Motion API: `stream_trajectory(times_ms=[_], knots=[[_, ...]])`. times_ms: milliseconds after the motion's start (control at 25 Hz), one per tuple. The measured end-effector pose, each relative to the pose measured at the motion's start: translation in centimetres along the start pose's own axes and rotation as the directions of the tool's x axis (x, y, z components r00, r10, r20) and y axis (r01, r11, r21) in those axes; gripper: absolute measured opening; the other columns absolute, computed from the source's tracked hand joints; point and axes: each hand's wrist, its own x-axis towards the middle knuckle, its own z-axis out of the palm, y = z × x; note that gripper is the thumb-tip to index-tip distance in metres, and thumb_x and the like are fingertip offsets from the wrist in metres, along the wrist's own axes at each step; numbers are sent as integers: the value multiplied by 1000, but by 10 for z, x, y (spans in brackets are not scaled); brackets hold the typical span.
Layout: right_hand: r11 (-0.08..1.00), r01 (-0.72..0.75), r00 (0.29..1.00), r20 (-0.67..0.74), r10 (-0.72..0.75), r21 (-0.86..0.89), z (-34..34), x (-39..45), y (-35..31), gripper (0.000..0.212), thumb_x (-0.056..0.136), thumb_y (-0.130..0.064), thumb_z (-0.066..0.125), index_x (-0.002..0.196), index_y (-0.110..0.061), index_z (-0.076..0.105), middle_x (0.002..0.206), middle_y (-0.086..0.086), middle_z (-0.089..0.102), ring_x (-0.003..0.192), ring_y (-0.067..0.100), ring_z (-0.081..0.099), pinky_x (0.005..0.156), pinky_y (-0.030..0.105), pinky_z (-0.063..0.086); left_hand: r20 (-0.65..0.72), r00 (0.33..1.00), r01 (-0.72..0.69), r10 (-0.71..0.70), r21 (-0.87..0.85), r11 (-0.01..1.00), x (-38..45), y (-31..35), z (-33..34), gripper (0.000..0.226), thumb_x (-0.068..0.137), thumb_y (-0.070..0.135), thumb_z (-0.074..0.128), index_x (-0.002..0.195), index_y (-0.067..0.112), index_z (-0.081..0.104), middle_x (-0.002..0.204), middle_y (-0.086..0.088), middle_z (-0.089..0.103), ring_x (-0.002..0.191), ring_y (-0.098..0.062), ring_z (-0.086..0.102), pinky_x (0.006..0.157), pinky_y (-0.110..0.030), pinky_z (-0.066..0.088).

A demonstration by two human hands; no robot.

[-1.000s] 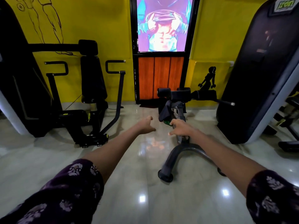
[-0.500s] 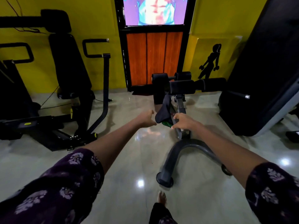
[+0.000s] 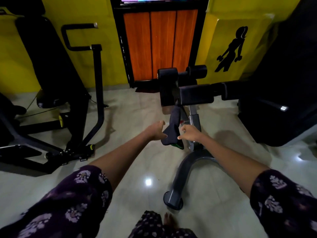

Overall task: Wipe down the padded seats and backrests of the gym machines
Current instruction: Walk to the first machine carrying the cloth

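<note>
Head view: your left hand (image 3: 155, 131) and right hand (image 3: 189, 133) pinch the cloth (image 3: 172, 131) hanging lengthwise from the roller pad (image 3: 195, 95) ahead.

Dark cloth hanging off the low bench

A dark, limp wiping cloth with a green edge (image 3: 172, 133) is hanging from the low grey-framed bench machine with black padded rollers (image 3: 195, 95), drooping over the glossy floor. A black padded upright backrest with a small round seat (image 3: 49, 66) is standing at the left, leaning slightly against the yellow wall.
</note>
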Motion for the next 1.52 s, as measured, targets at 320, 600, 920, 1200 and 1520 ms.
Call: stream_trajectory(times_ms=[320,600,920,1200,1520], knots=[[990,-115,990,-71,120,76,30,99,20,22,83,-16,65,102,-11,56,107,8,61,103,27,58,74,26,39,136,989,64,-54,-68,996,88,-36,30,63,85,23,65,137,6,35,141,-16,41,124,-30,47,98,-35,42],[944,-186,961,-150,233,273,58,140,32,10,83,2,53,93,1,57,90,19,63,85,31,60,71,37,47,189,979,96,-75,-106,990,124,-66,53,65,86,25,66,139,6,33,144,-15,39,128,-29,44,102,-34,38],[966,-128,966,-191,172,223,43,134,35,20,86,4,44,68,0,49,83,26,59,77,30,51,66,34,35,162,986,62,-46,-99,993,129,-65,28,63,88,25,65,140,8,34,145,-13,38,128,-28,44,102,-34,39],[981,-52,947,-303,107,185,-21,88,34,14,85,-3,54,79,6,62,85,25,64,81,31,58,68,35,34,82,992,-94,101,-76,993,128,-12,-18,58,87,24,65,135,7,40,140,-14,44,124,-29,46,97,-33,40],[967,-130,863,-455,220,220,-83,8,94,21,86,-15,66,84,6,69,82,18,69,74,21,59,67,31,39,100,941,-317,323,-71,946,135,85,-19,61,87,20,63,139,2,35,142,-14,43,128,-28,44,97,-30,36]])
